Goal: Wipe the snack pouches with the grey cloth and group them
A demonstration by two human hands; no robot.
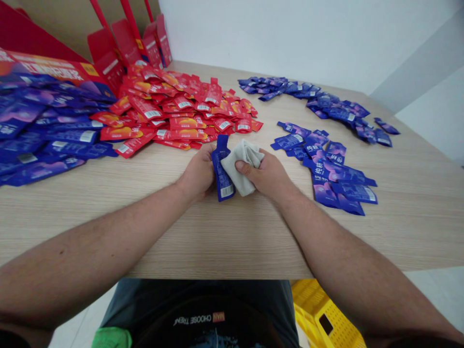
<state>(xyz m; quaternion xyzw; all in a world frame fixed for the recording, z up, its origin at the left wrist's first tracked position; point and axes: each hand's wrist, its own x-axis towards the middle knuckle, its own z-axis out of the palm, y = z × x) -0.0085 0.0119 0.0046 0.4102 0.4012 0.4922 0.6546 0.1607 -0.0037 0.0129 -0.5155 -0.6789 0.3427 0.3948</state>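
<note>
My left hand (201,172) grips a blue sachet (222,171) with a narrow neck, upright, its barcode low on the side facing me. A folded whitish cloth (242,166) is pinched in my right hand (270,173), thumb on top, and its left edge meets the sachet. Both hands are close together above the front middle of the table. The left fingers are partly hidden behind the sachet. To the right lies a loose group of blue sachets (326,169). Red sachets (181,111) are heaped just beyond my left hand.
More blue sachets (39,125) pile up at the far left, before a printed carton (58,65). Red boxes (134,46) stand at the back left by the wall. A row of blue sachets (326,104) curves along the back right. A yellow crate (326,314) sits below the table edge (217,275).
</note>
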